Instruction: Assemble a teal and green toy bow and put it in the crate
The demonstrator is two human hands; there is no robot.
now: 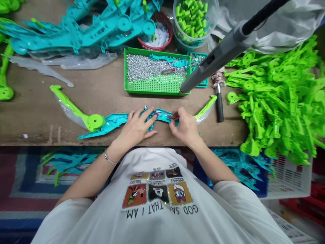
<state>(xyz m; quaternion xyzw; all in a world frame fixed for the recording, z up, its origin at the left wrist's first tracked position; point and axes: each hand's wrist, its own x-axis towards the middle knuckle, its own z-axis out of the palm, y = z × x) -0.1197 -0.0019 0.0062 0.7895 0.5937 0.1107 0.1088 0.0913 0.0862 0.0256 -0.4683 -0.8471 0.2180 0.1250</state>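
A toy bow (116, 119) with a teal plastic body lies across the bench in front of me. Its two ends carry lime-green limbs (95, 122) with clear plastic pieces along them. My left hand (137, 126) rests on the middle of the bow, fingers spread over the teal body. Thin dark wire shows inside the body, near a small purple part (156, 114). Right of that, my right hand (185, 126) has thumb and fingertips pinched together at the teal body. What is in the pinch is too small to make out.
Beyond the bow stands a green basket (152, 91) of screws with a screwdriver (169, 71). A grey powered driver (213, 57) hangs over its right corner. A black-handled hammer (219, 106) lies beside piled green parts (279, 98). Teal shells (88, 34) fill the back left.
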